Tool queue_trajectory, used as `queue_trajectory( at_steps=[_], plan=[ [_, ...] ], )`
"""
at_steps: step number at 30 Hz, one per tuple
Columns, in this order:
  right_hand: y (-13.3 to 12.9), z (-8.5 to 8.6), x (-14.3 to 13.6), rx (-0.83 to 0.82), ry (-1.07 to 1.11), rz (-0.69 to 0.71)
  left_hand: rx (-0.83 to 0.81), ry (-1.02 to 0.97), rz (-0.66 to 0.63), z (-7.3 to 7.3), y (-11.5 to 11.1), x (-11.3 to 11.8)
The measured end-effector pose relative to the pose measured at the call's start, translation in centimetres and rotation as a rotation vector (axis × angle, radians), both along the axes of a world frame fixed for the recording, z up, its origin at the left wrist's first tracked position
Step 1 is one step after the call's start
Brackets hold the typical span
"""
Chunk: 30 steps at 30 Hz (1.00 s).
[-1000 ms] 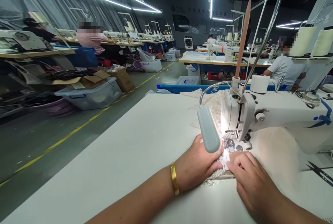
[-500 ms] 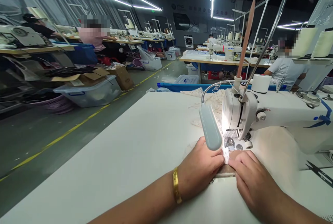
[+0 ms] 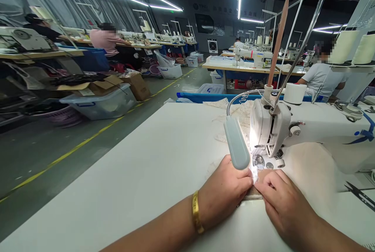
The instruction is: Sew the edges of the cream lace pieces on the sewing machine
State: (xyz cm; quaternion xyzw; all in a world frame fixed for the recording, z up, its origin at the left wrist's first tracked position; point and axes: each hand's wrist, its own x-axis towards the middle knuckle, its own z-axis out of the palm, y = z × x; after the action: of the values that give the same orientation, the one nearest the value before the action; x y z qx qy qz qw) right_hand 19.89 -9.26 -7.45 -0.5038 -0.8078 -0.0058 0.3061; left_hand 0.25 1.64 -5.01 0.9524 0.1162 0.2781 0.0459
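Observation:
At the white sewing machine (image 3: 319,125), my left hand (image 3: 224,189) is closed at the left of the needle area, its thumb and fingers pinching a brightly lit white lace-like strip (image 3: 254,174). Beige fabric (image 3: 263,174) lies beside that strip under the fingers of my right hand (image 3: 285,199), which is also closed, its fingertips gathered on the edge. The two sets of fingertips almost meet just in front of the presser foot. A grey-green lamp head (image 3: 238,144) covers part of the left hand's knuckles. The needle tip is too small to make out.
Cream lace (image 3: 241,111) is bunched behind the machine head. Black thread snips (image 3: 359,195) lie on the white table (image 3: 140,174) at the right. Thread cones (image 3: 345,47) stand at the upper right. Other people sit at machines farther off; storage boxes line the left aisle.
My right fingertips have shifted slightly left, closer to the left thumb, and cover more of the beige fabric. My left hand has hardly moved.

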Motion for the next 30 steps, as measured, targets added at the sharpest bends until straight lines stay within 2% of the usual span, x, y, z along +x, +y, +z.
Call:
queue_trajectory(
  at_steps=[8,21,30],
  plan=[
    [0.2,0.2,-0.1,0.008,-0.035,-0.035,-0.017,0.034,0.028,-0.1,0.1,0.0],
    [1.0,0.4,0.2,-0.098,-0.113,-0.092,0.042,0.045,0.088,-0.1,0.1,0.3],
    [1.5,0.6,0.3,-0.036,-0.128,-0.098,0.055,0.044,0.101,-0.1,0.2,0.5]
  ],
)
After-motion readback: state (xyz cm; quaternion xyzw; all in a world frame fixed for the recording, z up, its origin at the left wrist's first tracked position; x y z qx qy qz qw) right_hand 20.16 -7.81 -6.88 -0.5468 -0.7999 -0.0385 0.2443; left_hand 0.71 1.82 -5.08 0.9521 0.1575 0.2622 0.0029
